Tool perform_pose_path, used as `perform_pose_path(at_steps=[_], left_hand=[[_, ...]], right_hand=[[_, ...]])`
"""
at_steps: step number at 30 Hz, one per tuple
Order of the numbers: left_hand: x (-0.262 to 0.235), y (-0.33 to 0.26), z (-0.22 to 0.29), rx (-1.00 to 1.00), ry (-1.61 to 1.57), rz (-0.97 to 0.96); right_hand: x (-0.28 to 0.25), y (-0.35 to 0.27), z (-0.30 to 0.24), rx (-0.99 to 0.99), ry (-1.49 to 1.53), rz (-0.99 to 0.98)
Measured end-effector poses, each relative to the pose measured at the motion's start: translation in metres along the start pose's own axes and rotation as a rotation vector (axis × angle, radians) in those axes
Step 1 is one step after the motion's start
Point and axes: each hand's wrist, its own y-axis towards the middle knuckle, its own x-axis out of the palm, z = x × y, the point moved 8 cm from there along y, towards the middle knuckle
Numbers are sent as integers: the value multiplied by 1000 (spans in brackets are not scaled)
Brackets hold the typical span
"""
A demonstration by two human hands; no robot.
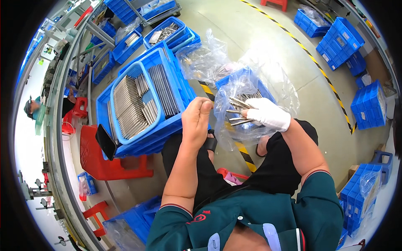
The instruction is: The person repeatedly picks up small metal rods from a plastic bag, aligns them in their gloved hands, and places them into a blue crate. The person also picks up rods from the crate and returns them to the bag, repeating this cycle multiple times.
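Head view: metal rods (pixel 238 102) in right hand (pixel 270 114), near left hand (pixel 195 120).

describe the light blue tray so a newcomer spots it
Find the stacked blue crates left of the bare left hand. At the top is the light blue tray; its metal rods lie in rows, unlike those jumbled in the bin behind.

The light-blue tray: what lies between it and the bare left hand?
In the head view, dark rods and the blue crate's edge lie between the tray and left hand.
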Motion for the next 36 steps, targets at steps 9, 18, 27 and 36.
perform_pose_path(at_steps=[9, 18, 27, 36], left_hand=[[25, -4, -14, 57, 31, -119], [32, -2, -12, 18, 76, -177], [36, -7, -40, -175, -275, -130], [41, -4, -34, -54, -31, -236]], right_hand=[[16, 7, -2, -140, -321, -1], [13, 1, -11, -161, -457, 113], [13, 1, -9, -214, -469, 158], [11, -5, -19, -172, -616, 170]])
